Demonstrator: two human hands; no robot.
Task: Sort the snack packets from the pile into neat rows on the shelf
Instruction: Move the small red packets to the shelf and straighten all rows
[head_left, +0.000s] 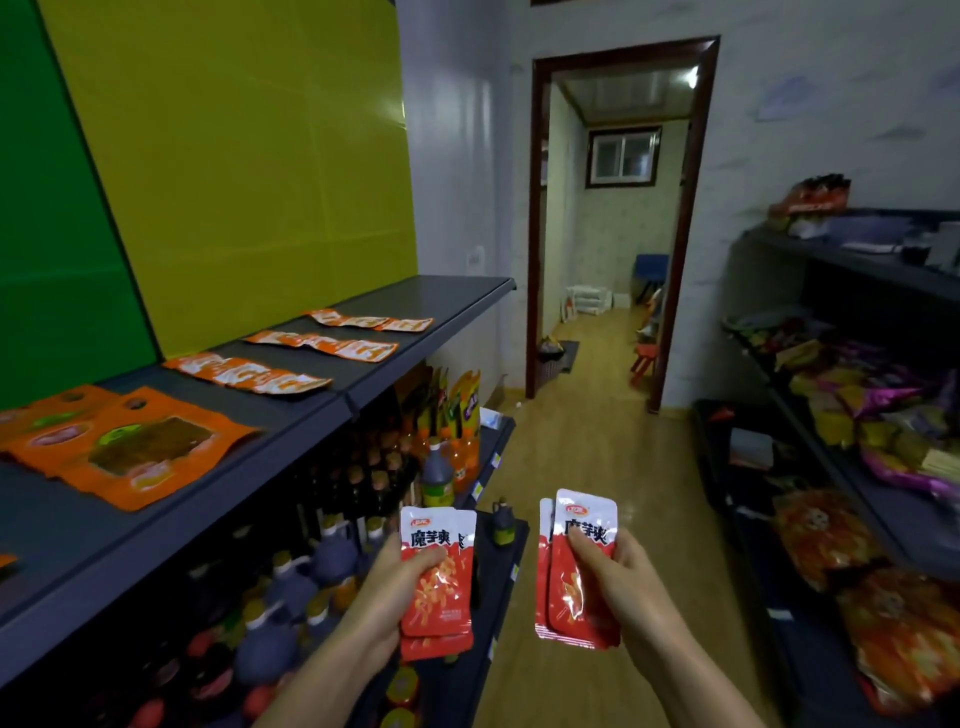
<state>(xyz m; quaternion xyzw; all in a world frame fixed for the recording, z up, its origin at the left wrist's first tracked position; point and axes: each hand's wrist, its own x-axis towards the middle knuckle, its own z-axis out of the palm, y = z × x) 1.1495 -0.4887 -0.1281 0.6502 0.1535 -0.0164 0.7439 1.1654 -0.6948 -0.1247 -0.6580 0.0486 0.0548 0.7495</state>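
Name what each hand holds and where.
Left hand grips red packets by their left side, thumb across the front. Right hand grips more red packets by their right side.

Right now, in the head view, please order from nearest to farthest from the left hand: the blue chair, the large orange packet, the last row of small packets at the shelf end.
1. The large orange packet, on the shelf, left of the left hand.
2. The last row of small packets, at the shelf's far end.
3. The blue chair, beyond the doorway.
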